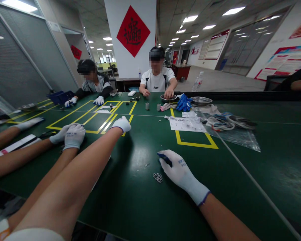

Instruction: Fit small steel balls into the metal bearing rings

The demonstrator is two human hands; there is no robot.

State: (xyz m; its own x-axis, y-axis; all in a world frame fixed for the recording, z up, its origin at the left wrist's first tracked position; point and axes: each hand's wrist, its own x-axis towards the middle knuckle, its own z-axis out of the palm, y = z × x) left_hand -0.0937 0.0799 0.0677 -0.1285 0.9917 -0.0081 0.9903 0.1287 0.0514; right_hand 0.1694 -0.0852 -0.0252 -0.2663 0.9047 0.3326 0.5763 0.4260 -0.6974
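My left hand (121, 124) wears a white glove and reaches far out over yellow tape lines. It looks closed and rounded; whatever its fingers may hold is hidden. My right hand (178, 167), in a white glove with a dark blue palm, rests on the green table (135, 201), fingers curved, thumb apart, nothing visible between them. Just left of it lies a small cluster of metal rings (158, 177), with thin small bits (146, 165) beyond.
Other people's gloved hands (74, 135) are at the left. Across the table, a person's hand is at a metal dish (168, 97). Two grey cylinders (147, 106), blue gloves (184, 103), white paper (187, 124) and plastic bags (243, 137) lie farther back.
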